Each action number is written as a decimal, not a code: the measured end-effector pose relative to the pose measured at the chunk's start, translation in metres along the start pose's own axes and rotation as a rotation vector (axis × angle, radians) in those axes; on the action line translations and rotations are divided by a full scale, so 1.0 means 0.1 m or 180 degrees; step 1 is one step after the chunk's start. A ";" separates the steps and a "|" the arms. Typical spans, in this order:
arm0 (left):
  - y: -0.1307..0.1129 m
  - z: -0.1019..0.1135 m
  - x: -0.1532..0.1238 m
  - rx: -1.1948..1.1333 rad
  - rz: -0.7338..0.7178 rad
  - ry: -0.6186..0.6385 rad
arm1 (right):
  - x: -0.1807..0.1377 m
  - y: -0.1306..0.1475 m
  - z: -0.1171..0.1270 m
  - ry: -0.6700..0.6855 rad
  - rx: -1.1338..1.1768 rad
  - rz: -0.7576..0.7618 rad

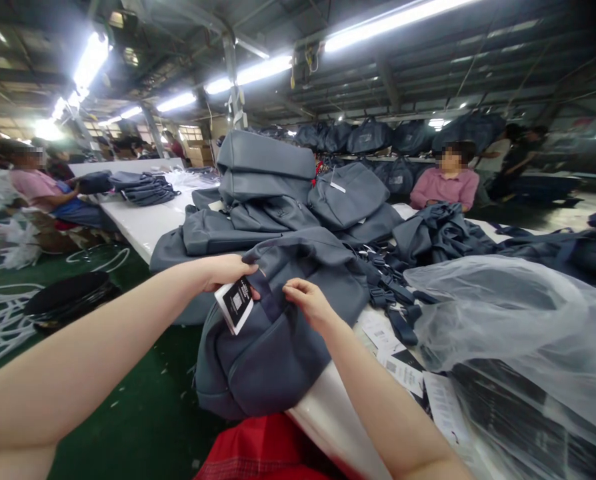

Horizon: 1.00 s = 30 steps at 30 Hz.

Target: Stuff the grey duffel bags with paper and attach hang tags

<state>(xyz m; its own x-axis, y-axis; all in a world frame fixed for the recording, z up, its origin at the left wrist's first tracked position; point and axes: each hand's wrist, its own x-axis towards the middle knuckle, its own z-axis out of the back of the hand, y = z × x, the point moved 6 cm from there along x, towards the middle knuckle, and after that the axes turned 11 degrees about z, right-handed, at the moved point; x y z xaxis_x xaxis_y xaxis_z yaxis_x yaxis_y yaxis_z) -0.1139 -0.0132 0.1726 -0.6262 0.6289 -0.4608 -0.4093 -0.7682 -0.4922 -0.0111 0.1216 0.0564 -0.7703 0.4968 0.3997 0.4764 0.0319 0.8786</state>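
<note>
The left hand [227, 271] is clamped on the grey-blue bag [273, 373] — tag [237, 301] just below. Right hand [309, 300] nearby — whether pinching anything, cannot tell.

Your bag [288, 367] is plain slate blue, its tag [238, 300] black with white lettering, a pale code block and white edges. The pile [268, 163] at your 12 o'clock matches that slate blue. At 4 o'clock you have white cards [444, 403] printed in black on a white desk [321, 403]; at 3, milky clear plastic [523, 300]. Your 6 o'clock shows red cloth [258, 443], 8 a dark green floor [133, 413], 9 a black stool [73, 297]. Pink shirts stand out at 10 [33, 183] and 2 [445, 188].
</note>
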 end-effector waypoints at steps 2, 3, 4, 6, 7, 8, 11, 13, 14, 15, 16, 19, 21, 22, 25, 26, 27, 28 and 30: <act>0.01 0.05 0.02 0.0244 -0.0032 -0.0198 | -0.12 0.02 -0.03 -0.0056 0.0313 -0.0049; -0.01 0.07 0.03 0.0476 -0.0061 -0.0334 | -0.16 0.04 -0.05 -0.0064 0.0561 -0.0074; -0.04 0.09 0.04 0.0720 -0.0092 -0.0459 | -0.20 0.08 -0.09 -0.0049 0.0862 -0.0095; -0.09 0.09 0.06 0.0982 -0.0101 -0.0582 | -0.23 0.18 -0.17 0.0057 0.1476 -0.0103; -0.11 0.07 0.07 0.0992 -0.0102 -0.0587 | -0.24 0.23 -0.21 0.0134 0.1685 -0.0084; -0.12 0.05 0.08 0.0989 -0.0118 -0.0590 | -0.25 0.27 -0.24 0.0221 0.1775 -0.0055; -0.06 0.01 0.07 0.0855 -0.0156 -0.0609 | -0.29 0.28 -0.28 0.0429 0.1608 -0.0095; 0.04 0.01 0.08 0.0695 -0.0116 -0.0654 | -0.35 0.20 -0.29 0.0654 0.1129 -0.0312; 0.10 0.01 0.09 0.0609 -0.0076 -0.0683 | -0.40 0.15 -0.29 0.0807 0.0793 -0.0474; 0.16 0.02 0.11 0.0522 -0.0031 -0.0722 | -0.45 0.09 -0.29 0.0972 0.0432 -0.0658; 0.21 0.02 0.12 0.0437 0.0014 -0.0764 | -0.51 0.03 -0.29 0.1133 0.0107 -0.0856; 0.33 0.00 0.16 0.0202 0.0082 -0.0984 | -0.72 -0.11 -0.39 0.1463 0.0012 -0.1422; 0.35 -0.06 0.14 0.0086 0.0034 -0.1193 | -0.89 -0.14 -0.60 0.1643 0.0669 -0.1750; 0.35 -0.09 0.12 0.0043 -0.0015 -0.1305 | -0.97 -0.14 -0.72 0.1650 0.1068 -0.1864; 0.35 -0.22 -0.01 -0.0051 -0.0161 -0.1616 | -1.09 -0.16 -1.05 0.1045 0.1935 -0.2096; 0.35 -0.26 -0.06 -0.0076 -0.0202 -0.1694 | -1.10 -0.18 -1.11 0.0658 0.2103 -0.2176; 0.35 -0.29 -0.10 -0.0100 -0.0246 -0.1752 | -1.11 -0.21 -1.16 0.0266 0.2222 -0.2257; 0.36 -0.33 -0.14 -0.0127 -0.0293 -0.1786 | -1.11 -0.23 -1.18 -0.0085 0.2287 -0.2310; 0.36 -0.38 -0.21 -0.0203 -0.0387 -0.1779 | -1.09 -0.23 -1.19 -0.0570 0.2332 -0.2290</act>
<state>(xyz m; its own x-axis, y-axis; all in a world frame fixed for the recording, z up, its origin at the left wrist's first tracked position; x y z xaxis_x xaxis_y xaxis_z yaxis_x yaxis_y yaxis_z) -0.0903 -0.0495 0.1366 -0.8398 0.5403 0.0537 -0.4704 -0.6746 -0.5689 0.0112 -0.0366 0.0239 -0.9287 0.2714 -0.2528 0.1164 0.8603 0.4963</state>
